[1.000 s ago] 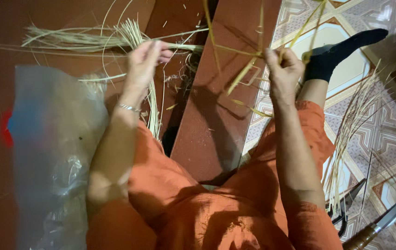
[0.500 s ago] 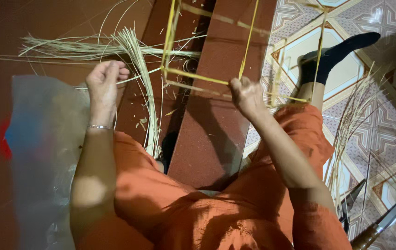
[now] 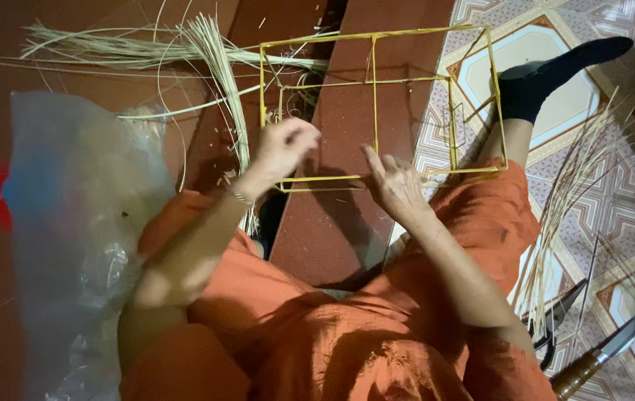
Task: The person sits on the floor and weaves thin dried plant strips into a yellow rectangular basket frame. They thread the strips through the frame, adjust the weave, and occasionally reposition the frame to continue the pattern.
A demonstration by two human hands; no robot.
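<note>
A box-shaped frame of thin yellow bamboo sticks (image 3: 374, 104) hangs in front of me above a red-brown step. My left hand (image 3: 284, 147) is closed in a loose fist at the frame's near left corner, pinching a stick there. My right hand (image 3: 393, 186) holds the near bottom bar with its fingers spread along it. My legs in orange trousers fill the lower middle of the view, and my foot in a black sock (image 3: 548, 74) rests on the patterned tiles at the upper right.
A bundle of pale straw strips (image 3: 146, 52) lies on the red floor at the upper left. A clear plastic bag (image 3: 79, 223) covers the left side. More thin strips (image 3: 577, 200), dark scissors (image 3: 555, 327) and a wooden-handled knife (image 3: 600, 360) lie on the tiles at right.
The frame has been turned and lowered so that its whole box shape faces me. Both hands came down and closer together onto its near bottom edge.
</note>
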